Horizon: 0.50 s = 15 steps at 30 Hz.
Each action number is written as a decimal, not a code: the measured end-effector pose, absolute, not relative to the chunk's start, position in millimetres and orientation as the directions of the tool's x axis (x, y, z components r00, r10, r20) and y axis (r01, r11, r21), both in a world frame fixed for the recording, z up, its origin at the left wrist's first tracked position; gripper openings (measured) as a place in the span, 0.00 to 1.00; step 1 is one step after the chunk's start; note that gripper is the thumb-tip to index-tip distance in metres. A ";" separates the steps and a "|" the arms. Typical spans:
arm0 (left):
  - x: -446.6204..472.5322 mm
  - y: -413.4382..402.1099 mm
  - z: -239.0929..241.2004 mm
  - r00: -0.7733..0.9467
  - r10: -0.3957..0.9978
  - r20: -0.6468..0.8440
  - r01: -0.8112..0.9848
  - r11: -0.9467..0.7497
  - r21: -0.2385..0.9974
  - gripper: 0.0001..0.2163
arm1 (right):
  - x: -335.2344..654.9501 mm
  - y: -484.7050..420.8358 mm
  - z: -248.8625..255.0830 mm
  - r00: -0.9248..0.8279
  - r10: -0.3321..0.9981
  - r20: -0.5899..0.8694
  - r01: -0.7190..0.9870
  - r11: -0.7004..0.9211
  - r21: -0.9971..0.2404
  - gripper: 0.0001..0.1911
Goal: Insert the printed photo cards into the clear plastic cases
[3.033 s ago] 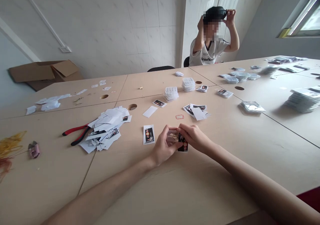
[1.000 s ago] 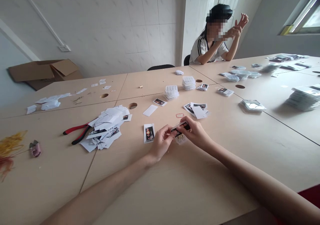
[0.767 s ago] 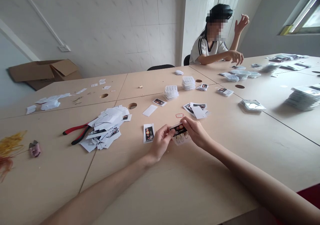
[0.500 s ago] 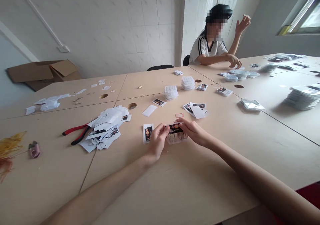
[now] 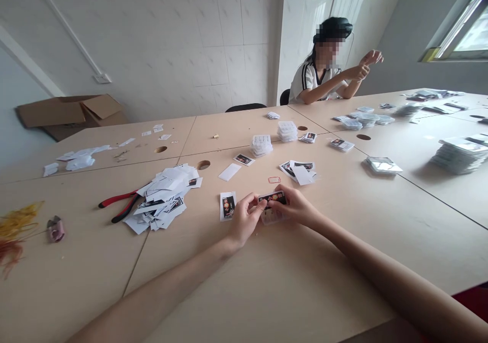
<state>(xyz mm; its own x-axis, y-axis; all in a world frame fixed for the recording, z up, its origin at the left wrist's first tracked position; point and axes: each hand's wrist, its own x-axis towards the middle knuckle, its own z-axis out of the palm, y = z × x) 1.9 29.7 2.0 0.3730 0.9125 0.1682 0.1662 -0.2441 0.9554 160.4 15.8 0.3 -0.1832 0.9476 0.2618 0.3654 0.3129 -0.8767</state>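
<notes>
Between my two hands is a small clear plastic box (image 5: 271, 218) with a black printed card (image 5: 275, 197) along its far part. My left hand (image 5: 246, 218) grips the left side, thumb on the card. From the right, my right hand (image 5: 299, 204) closes on the other side, its thumb pressing near the card's lower edge. Small items inside the box are mostly hidden by my fingers. Just left of my left hand lies another printed card (image 5: 227, 206). Beyond the box are a red-outlined piece (image 5: 274, 180) and a loose group of cards (image 5: 299, 171).
Left of my hands lie a heap of cards (image 5: 163, 195) and red-black pliers (image 5: 120, 200). Stacked clear boxes (image 5: 261, 145) stand farther back, with more piles (image 5: 457, 155) at right. A co-worker (image 5: 324, 73) sits across the table. A cardboard box (image 5: 72, 114) is at far left.
Both my thumbs have shifted onto the card, and my right fingers have curled in more. The co-worker's lowered hand has risen to meet the other one. The camera view has tilted slightly up.
</notes>
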 end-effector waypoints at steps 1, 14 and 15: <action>1.8 30.0 1.5 0.364 0.918 0.160 0.165 -0.233 0.958 0.12 | 162.1 15.3 2.6 -0.213 0.942 0.261 0.352 0.323 -0.878 0.12; 1.2 32.1 1.6 0.225 0.972 0.069 -0.015 -0.067 0.998 0.14 | 162.7 13.6 4.4 -0.080 0.926 0.368 0.440 0.364 -0.821 0.28; 0.8 31.3 1.9 0.226 0.972 0.071 -0.022 -0.068 0.997 0.14 | 158.8 11.4 3.2 -0.090 0.907 0.412 0.542 0.392 -0.743 0.34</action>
